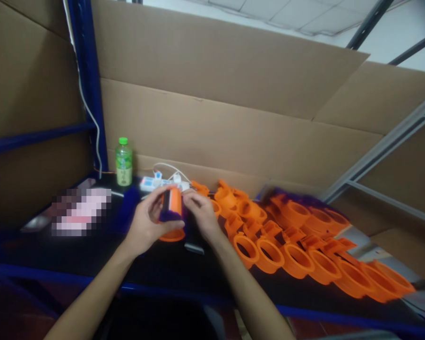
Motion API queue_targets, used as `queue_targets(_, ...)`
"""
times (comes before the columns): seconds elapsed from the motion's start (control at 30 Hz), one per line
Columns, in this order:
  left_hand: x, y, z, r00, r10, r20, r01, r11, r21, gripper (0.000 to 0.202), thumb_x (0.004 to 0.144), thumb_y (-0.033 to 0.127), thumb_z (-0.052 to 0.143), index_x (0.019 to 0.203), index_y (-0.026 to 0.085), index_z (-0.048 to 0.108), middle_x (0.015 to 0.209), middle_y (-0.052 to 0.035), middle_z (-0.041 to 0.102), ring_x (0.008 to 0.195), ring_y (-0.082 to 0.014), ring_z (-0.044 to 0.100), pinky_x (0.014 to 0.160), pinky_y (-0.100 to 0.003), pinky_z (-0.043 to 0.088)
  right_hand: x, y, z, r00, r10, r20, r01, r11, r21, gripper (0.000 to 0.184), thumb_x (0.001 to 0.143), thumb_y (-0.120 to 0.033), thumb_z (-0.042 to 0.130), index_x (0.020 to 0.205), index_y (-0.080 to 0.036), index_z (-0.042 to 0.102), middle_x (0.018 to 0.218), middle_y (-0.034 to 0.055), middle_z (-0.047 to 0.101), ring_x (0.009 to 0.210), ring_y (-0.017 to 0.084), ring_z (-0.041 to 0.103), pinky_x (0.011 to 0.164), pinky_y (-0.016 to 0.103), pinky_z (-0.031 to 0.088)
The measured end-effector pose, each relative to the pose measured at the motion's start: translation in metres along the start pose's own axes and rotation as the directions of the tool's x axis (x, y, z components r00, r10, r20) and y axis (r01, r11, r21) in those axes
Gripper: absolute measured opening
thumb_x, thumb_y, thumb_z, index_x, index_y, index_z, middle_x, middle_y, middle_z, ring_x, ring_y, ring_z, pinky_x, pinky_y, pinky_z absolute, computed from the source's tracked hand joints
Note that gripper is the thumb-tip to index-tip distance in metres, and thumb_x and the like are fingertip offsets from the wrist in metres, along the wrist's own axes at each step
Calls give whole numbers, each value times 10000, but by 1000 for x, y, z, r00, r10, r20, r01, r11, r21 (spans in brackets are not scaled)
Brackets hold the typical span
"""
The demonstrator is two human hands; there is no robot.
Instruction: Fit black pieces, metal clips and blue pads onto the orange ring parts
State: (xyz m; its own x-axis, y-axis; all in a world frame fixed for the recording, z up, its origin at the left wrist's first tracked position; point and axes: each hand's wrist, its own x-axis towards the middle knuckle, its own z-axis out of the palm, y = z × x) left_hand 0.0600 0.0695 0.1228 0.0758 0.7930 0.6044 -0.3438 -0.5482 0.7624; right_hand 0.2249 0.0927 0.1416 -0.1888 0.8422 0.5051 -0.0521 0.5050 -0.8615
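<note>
Held piece: orange, with a black band and a thin pale stripe. Ring parts: plain orange throughout. Bottle: green, with a bright green cap and a pale yellow-green lower section. Power strip: white, with blue markings. Cable: white. Table: black top, blue front edge. Rack post: deep blue. Cardboard panels: plain brown. Ceiling: off-white, patterned with thin lines

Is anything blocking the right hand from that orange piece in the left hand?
Nothing visible does: the right hand is close beside the orange piece held in the left hand. Whether they touch is unclear.
</note>
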Motion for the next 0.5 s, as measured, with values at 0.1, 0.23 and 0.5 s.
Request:
queue_targets(0.1,2,-7,0,972,-6,-237,-10,998,-65,696,613,193,914,1242,264,623,1283,-81,668,1194,-280,644,998,-375,525,-9,-7,4,975,-217,-55,176,894,-413,237,954,-380,601,1123,-287,737,1091,63,633,1029,221,577,976,383,450)
queue_targets(0.23,6,-14,-2,883,-97,-459,11,982,-187,563,714,232,866,1200,271,584,1168,-39,686,1099,-205,676,1022,-353,495,-37,-10,17,946,-283,160,300,572,-763,729,884,-438,685,1534,-249,413,1352,140,551,1237,313,506,1072,493,414)
queue_targets(0.5,7,-13,3,918,-217,-332,124,952,-279,617,784,297,817,1333,292,538,1384,-92,617,1369,-268,511,1157,-450,366,-44,-30,-25,955,-218,199,260,307,-916,811,876,-286,627,1587,-208,244,1475,144,471,1333,325,456,1110,521,422)
